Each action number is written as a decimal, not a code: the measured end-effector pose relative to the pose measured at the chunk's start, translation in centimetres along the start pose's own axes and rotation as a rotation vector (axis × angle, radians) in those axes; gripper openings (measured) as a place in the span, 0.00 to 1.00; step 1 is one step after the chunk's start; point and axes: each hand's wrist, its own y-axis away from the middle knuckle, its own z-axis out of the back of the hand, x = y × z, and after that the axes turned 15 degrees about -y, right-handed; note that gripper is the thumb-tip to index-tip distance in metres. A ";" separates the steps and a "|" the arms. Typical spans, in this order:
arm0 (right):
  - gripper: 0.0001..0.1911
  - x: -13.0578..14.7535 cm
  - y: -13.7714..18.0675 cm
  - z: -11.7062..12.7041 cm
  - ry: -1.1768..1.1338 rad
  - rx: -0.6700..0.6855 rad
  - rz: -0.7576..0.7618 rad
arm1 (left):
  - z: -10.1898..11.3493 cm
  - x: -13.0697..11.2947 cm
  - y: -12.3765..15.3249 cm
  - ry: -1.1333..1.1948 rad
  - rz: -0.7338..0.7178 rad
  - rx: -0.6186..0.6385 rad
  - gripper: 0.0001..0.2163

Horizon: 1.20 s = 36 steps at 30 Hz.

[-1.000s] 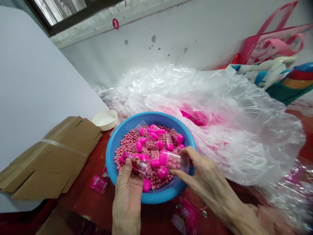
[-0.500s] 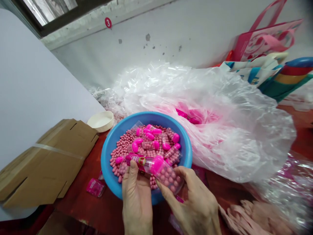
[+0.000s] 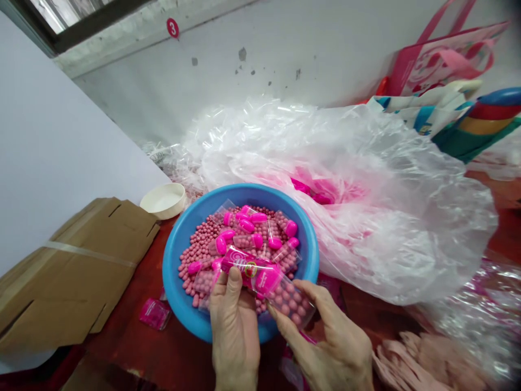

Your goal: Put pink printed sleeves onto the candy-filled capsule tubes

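A blue basin (image 3: 179, 255) on the red table holds small pink candy balls and several clear capsule tubes with pink caps. My left hand (image 3: 234, 326) pinches a pink printed wrapper (image 3: 244, 267) over the basin's near rim. My right hand (image 3: 329, 342) grips a clear capsule tube (image 3: 285, 296) filled with pink balls, its pink cap pushed into the wrapper's open end. Both hands are closed, close together at the front of the basin.
A flattened cardboard box (image 3: 69, 271) lies at left, a white dish (image 3: 165, 200) behind it. A big crumpled clear plastic sheet (image 3: 366, 201) covers the table to the right, colourful bags (image 3: 451, 81) beyond. A small pink packet (image 3: 153, 314) lies by the basin.
My right hand picked a filled capsule tube out of the basin and brought it to the wrapper in my left hand; its cap now sits inside the wrapper.
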 end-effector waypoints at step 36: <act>0.18 -0.5 2.2 -0.4 0.122 -0.107 0.051 | -0.2 0.5 0.3 -0.074 0.141 0.262 0.08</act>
